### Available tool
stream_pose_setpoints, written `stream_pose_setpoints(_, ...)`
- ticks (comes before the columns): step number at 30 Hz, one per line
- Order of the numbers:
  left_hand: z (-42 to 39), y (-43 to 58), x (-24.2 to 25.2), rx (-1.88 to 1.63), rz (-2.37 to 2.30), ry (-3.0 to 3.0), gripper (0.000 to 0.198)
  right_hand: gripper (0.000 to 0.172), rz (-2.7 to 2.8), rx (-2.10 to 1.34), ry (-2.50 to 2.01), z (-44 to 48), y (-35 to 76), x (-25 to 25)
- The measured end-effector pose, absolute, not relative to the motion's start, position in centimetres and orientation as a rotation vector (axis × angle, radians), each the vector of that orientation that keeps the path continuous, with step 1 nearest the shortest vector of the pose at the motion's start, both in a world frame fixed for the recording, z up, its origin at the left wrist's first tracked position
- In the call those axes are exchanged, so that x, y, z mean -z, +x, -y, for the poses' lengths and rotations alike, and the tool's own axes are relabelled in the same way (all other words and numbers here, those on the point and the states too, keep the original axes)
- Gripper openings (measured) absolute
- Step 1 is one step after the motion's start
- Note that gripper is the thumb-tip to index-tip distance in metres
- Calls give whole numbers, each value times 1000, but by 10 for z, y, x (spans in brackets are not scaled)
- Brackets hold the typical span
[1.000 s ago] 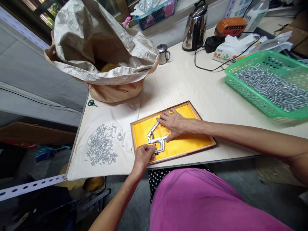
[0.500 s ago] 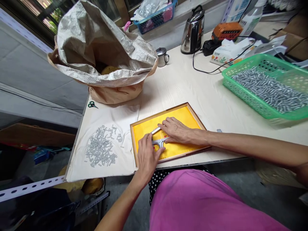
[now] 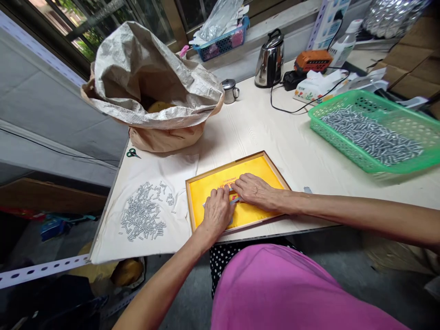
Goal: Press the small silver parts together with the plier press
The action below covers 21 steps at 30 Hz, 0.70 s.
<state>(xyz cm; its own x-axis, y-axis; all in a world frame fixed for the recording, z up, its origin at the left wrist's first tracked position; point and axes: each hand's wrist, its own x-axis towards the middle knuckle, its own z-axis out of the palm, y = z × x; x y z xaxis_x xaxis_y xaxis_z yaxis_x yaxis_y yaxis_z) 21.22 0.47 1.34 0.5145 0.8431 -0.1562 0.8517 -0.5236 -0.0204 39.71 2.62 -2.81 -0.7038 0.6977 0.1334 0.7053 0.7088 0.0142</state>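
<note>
A shallow wooden-rimmed tray [image 3: 275, 170] with a yellow printed base lies at the table's front edge. Over its middle, both hands are closed on a grey metal tool [image 3: 235, 200], mostly hidden beneath the fingers, so its exact kind cannot be made out. My left hand [image 3: 218, 210] curls over the tool's left part, thumb toward the right. From the right, my right hand [image 3: 253, 190] grips the other part with bent fingers, close beside the left. Small grey bits of the tool show below and left of my left hand.
Left of the tray, a pile of small metal pins [image 3: 142, 213] rests on a white cloth [image 3: 110, 238]. Behind stand a large open woven sack [image 3: 165, 137], a lidded metal cup [image 3: 229, 90] and a kettle [image 3: 270, 62]. A green basket [image 3: 388, 167] of similar pins sits right; scissors [image 3: 132, 153] lie left.
My hands have drawn together over the tool, covering more of it, and its angled pale bar no longer shows. Red print on the yellow base is now visible. The camera view has shifted slightly.
</note>
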Motion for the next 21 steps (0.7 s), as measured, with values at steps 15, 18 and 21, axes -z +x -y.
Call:
stream_pose_setpoints(15, -17, 199, -18, -87, -1615, 2440, 35, 30, 2514, 190, -944, -20, 403, 41)
stream_pose_setpoints(18, -29, 193, -9, -247, -1662, 2342, 29, 18, 2585, 191, -839, -13, 398, 43)
stream_pose_setpoints(21, -38, 188, 3, -355, -1710, 2246, 29, 18, 2599, 238, -813, -4, 392, 37)
